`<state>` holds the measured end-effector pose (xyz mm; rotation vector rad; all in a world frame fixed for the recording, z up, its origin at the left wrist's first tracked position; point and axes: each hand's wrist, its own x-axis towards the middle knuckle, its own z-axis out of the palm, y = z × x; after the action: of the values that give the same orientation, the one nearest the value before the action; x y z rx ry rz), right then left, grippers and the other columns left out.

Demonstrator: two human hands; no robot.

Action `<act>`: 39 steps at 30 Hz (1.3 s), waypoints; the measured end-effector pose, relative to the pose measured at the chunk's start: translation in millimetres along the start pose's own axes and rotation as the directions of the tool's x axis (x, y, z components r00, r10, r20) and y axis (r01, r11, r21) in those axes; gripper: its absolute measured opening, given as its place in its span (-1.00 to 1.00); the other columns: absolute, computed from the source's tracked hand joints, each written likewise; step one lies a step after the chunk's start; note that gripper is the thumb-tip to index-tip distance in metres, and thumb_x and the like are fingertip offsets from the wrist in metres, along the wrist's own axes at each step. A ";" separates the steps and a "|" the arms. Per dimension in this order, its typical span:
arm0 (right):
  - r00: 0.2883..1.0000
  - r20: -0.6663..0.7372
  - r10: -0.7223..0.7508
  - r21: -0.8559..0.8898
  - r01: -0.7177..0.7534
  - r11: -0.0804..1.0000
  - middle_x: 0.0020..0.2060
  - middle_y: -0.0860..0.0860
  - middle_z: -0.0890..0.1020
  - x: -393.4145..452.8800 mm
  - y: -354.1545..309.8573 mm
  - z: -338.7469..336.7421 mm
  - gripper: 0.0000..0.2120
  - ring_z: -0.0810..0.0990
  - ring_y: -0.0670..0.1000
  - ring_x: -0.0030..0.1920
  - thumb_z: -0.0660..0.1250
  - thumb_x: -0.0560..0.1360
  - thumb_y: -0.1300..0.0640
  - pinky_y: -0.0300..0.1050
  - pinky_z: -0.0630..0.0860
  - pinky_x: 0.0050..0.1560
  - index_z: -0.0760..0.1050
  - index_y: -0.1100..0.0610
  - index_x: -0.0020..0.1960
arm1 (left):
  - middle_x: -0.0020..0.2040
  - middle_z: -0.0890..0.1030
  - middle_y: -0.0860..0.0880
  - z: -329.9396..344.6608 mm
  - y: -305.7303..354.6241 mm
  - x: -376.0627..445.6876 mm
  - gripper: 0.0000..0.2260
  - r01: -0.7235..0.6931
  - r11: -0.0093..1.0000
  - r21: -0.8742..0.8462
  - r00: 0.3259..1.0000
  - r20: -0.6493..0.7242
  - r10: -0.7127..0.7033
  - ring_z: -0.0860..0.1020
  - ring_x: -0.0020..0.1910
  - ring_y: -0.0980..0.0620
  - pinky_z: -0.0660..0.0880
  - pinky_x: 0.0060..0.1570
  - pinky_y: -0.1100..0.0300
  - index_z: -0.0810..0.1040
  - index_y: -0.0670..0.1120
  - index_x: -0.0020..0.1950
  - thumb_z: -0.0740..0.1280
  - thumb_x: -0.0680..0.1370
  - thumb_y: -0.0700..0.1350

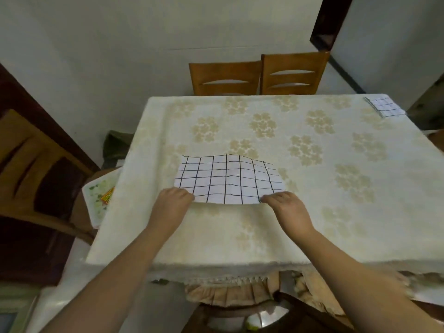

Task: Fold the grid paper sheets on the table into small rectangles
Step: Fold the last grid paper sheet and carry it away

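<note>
Grid sheet [229,180] at frame centre, long axis left-right. Left hand [171,205] and right hand [287,209] apparently pinch its near corners; equidistant.

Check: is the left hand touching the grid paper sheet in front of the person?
Touching. The head view shows the left hand pinching the grid paper sheet at its near left corner, which is lifted.

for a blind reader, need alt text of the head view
Both hands, left hand and right hand, pinch the near corners of a grid paper sheet on a floral tablecloth. A folded grid paper lies at the far right corner; two wooden chairs stand behind.
</note>
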<state>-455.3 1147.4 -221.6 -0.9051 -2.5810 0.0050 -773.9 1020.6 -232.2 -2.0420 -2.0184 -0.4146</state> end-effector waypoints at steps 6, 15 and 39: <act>0.921 0.378 0.098 0.003 -0.107 0.994 -0.03 -0.01 0.71 -63.8 -24.8 45.1 -0.56 0.69 0.03 -0.07 0.55 0.16 0.25 -0.12 0.62 -0.08 0.65 0.05 0.03 | -0.11 0.67 -0.02 48.4 20.1 -70.8 -0.79 0.162 0.980 -0.115 0.959 0.254 -0.129 0.62 -0.17 -0.09 0.51 -0.18 0.11 0.66 -0.03 -0.17 0.31 0.29 -0.24; 0.848 0.525 0.070 0.056 -0.117 0.992 0.24 0.06 0.58 -83.3 -75.1 72.0 -0.51 0.55 0.11 0.22 0.38 0.35 0.18 0.04 0.48 0.23 0.52 0.08 0.28 | 0.24 0.46 -0.18 58.2 38.6 -112.9 -0.75 0.749 0.528 -0.400 0.662 0.414 -0.625 0.46 0.22 -0.10 0.33 0.21 0.22 0.61 -0.16 0.09 0.28 0.48 -0.36; 0.776 0.619 0.122 0.026 -0.175 0.984 0.43 0.12 0.37 -37.2 -97.1 103.7 -0.34 0.31 0.17 0.43 -0.19 0.51 -0.14 0.12 0.21 0.42 0.34 0.15 0.43 | 0.32 0.48 -0.01 55.5 35.4 -100.2 -0.75 0.869 0.086 -0.488 0.432 0.660 -0.615 0.56 0.00 0.06 0.50 -0.06 0.22 0.57 0.07 0.18 0.34 0.54 -0.17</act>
<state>-525.9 1061.6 -317.7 -1.2374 -3.0520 0.5388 -737.3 946.9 -319.3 -0.9611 -3.4913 -1.5776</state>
